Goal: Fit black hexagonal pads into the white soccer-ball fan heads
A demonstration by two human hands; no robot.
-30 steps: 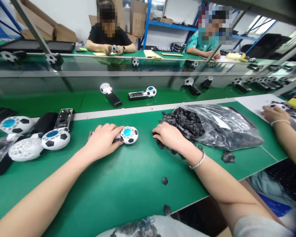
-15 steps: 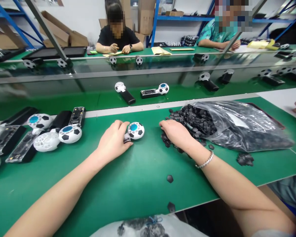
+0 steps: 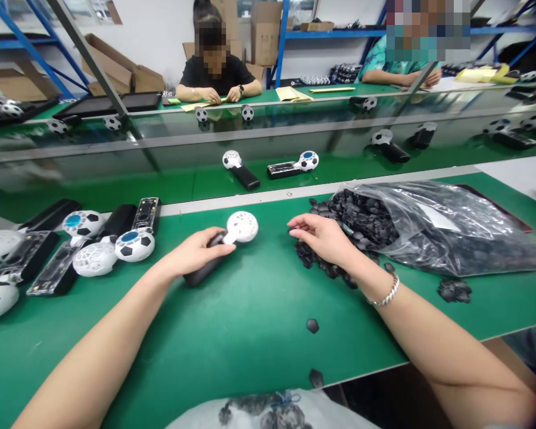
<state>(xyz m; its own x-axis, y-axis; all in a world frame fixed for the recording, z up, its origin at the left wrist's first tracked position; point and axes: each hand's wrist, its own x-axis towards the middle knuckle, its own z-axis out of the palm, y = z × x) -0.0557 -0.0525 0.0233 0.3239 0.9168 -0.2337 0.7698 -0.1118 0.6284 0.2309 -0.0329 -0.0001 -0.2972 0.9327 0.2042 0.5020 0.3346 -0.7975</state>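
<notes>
My left hand (image 3: 196, 250) is closed around the black handle of a small hand-held fan (image 3: 241, 227) with a round white head, lifted a little off the green table (image 3: 232, 333). The fan's white grille side faces up. My right hand (image 3: 324, 238) hovers above a heap of small black pieces (image 3: 352, 214) that spill from a clear plastic bag (image 3: 433, 229). Its fingers are curled with thumb and forefinger pinched together; what they pinch is too small to name.
Several football-patterned fans (image 3: 116, 244) and open handles lie at the left. Two loose black pieces (image 3: 312, 325) lie near the table's front edge. Beyond a metal rail runs a conveyor carrying more fans (image 3: 272, 167). Two people sit at the far bench.
My left hand has turned the fan over, so its white grille shows instead of the blue-centred football face, and raised it. My right hand has lifted off the heap with fingers pinched.
</notes>
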